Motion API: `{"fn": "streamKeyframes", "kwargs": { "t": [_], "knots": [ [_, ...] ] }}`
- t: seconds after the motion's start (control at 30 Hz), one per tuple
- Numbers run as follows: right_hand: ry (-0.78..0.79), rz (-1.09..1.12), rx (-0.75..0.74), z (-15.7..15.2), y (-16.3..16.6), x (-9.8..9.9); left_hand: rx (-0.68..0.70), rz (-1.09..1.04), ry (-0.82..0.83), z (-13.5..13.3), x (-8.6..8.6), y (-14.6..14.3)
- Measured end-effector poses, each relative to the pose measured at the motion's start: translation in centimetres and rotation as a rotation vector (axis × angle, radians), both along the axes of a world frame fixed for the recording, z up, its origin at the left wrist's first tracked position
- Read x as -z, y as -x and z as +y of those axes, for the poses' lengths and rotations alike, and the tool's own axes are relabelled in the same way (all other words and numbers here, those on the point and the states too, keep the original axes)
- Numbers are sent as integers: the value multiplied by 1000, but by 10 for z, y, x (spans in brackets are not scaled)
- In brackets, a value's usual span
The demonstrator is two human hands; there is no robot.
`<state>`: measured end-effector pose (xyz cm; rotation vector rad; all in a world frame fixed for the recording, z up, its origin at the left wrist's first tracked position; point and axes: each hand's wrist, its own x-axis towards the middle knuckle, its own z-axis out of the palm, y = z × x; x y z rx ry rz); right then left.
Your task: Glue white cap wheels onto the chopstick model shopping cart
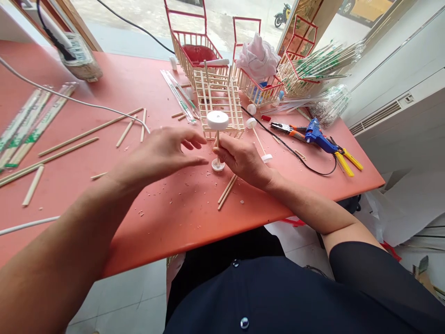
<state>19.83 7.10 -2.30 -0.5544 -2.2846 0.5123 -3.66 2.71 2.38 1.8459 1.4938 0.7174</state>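
Nearest you, two sticks (227, 192) lie on the table (167, 222). Beyond them your right hand (243, 160) grips an upright rod (218, 138), a white cap (218, 120) at each end; your left hand (167, 150) hovers just beside it, free, fingers parted. Farther off sit a slatted frame (227, 95) and baskets (183, 51).

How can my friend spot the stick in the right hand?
On the pinkish-orange table, find the person's right hand near the middle. It grips a thin wooden stick with a round white cap at each end. Unlike the capped stick lying just beyond that hand, this one stands upright.
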Motion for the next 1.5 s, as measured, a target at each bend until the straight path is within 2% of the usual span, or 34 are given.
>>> {"fn": "streamKeyframes", "kwargs": {
  "t": [0.13, 0.2, 0.4, 0.53, 0.63, 0.8, 1.1, 1.2, 1.27, 1.4, 1.5],
  "knots": [
    [-24, -5, 9, 0, 0, 0, -60, -70, 89, -4, -15, -1],
    [-27, 2, 3, 0, 0, 1, -62, -92, 73, -8, -19, -7],
    [-13, -7, 16, 0, 0, 0, -83, -204, -37, -10, -9, -15],
    [-6, -41, 37, -1, 0, -1, -149, 36, -148, -8, -1, -12],
    [-17, -55, 40, -1, -1, -1, -164, 280, -195, -9, -3, -11],
    [-38, -22, 17, -1, -1, -1, -219, 612, -68, -12, -18, -11],
    [32, -37, 19, -1, -1, -3, -387, 751, -35, -17, -35, -3],
    [39, -45, 25, -1, -1, -3, -355, 763, -72, -19, -38, -5],
    [43, -58, 39, -2, -1, -3, -280, 703, -70, -18, -36, -6],
    [45, -54, 37, -4, -1, -5, -83, 509, -33, -10, -17, -2],
    [49, -39, 26, -4, -1, -4, -9, 413, -82, -4, 0, 0]
  ]
}}
